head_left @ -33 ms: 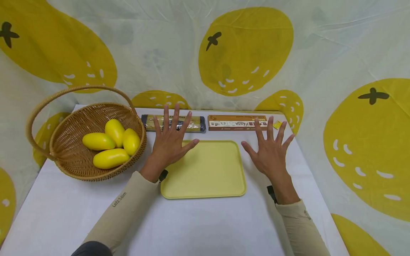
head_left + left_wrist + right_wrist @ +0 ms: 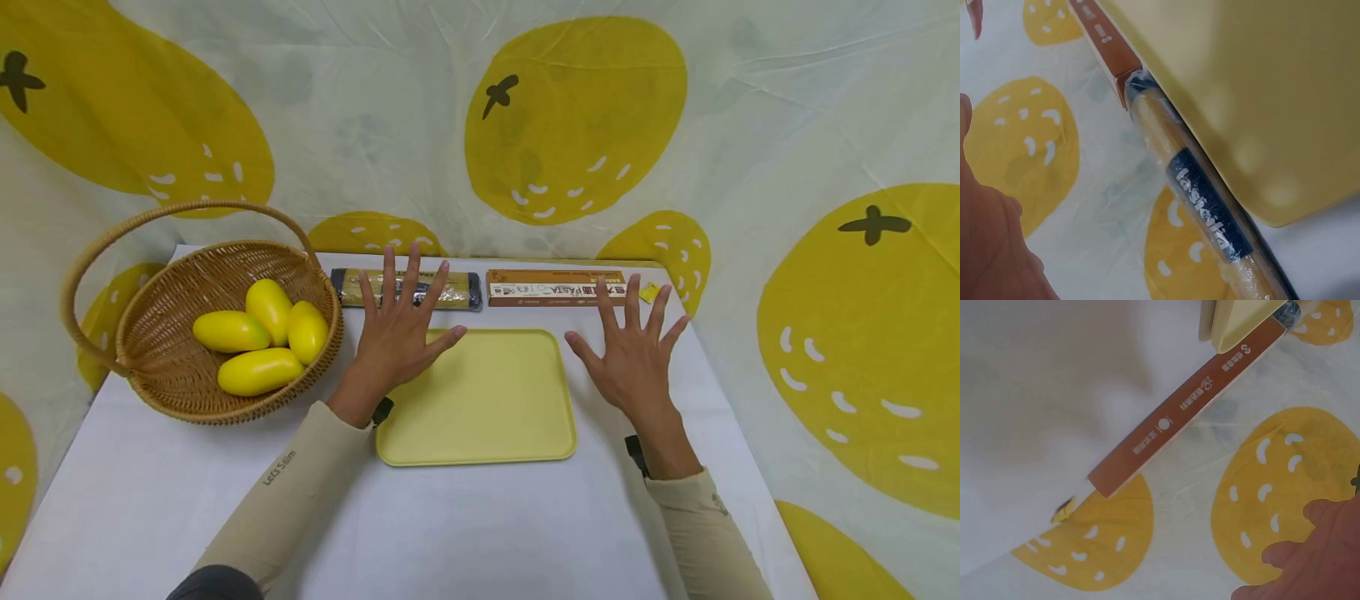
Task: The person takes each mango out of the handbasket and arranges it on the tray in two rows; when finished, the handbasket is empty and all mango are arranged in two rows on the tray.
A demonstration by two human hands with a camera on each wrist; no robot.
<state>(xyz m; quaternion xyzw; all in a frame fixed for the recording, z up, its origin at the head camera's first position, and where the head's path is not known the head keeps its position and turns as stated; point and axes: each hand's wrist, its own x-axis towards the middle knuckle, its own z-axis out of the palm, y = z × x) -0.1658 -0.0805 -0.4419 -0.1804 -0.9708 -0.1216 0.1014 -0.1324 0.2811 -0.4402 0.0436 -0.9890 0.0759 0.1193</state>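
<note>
Hovering, both wide, left grip (image 2: pixel 396 335) near yellow tray (image 2: pixel 495 400), right grip (image 2: pixel 633 362) at its right, basket (image 2: pixel 168 358) with fruit (image 2: pixel 260 372) left, pasta box (image 2: pixel 543 291) far.

Wide from the head, close from each wrist
The head camera looks forward and down over the counter (image 2: pixel 480 529); both wrist views share the tray (image 2: pixel 483 400) and pasta box (image 2: pixel 551 290), seen nearer.
</note>
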